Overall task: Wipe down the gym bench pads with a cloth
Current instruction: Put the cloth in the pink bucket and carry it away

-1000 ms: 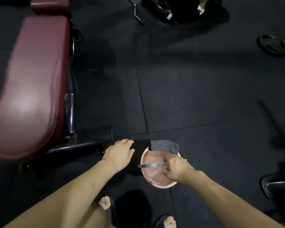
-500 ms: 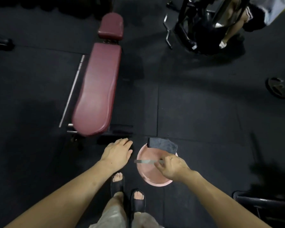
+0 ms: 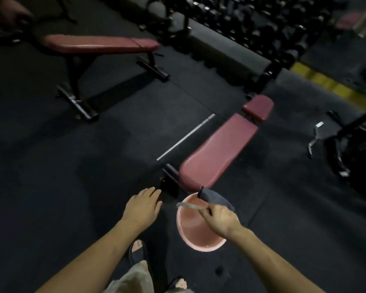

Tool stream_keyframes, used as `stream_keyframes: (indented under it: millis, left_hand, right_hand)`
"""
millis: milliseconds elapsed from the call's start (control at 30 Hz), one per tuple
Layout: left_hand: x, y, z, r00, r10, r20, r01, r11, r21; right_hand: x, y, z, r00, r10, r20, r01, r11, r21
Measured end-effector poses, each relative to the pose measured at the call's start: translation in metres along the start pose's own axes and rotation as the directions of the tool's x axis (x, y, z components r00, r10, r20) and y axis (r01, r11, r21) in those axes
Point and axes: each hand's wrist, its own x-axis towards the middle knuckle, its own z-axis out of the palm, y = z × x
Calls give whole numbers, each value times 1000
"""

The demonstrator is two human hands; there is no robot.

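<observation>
A maroon bench back pad [image 3: 218, 153] runs diagonally ahead of me, with its small seat pad [image 3: 258, 107] at the far end. A pink bucket [image 3: 190, 240] hangs below my right hand [image 3: 220, 218], which is closed on the bucket's metal handle [image 3: 188, 206]. A dark grey cloth [image 3: 213, 197] is draped over the bucket's far rim. My left hand [image 3: 143, 207] hovers to the left of the bucket, fingers apart, holding nothing. A second maroon bench [image 3: 101, 43] stands at the far left.
A dumbbell rack [image 3: 251, 20] lines the back. A dark machine [image 3: 347, 149] stands at the right. A yellow floor stripe [image 3: 330, 85] runs at the upper right. My sandalled feet [image 3: 138, 252] are on the black rubber floor.
The view has lifted and swung: the bench now lies ahead at a diagonal, farther off, and a second bench and rack have come into sight. The bucket stays in my right hand.
</observation>
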Motion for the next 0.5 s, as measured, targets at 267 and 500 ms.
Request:
stream_keyframes:
  millis: [267,500]
  left_hand:
    - [-15,-154,-37,970,-238,-38,235,969,-82]
    - [-8,-307,-90,917,-394,-60,384,913,-137]
  right_hand:
    - [82,-174,-5,988,-119,100,132,982,-132]
    - [160,-348,-8,965,-202,170,231,958,-171]
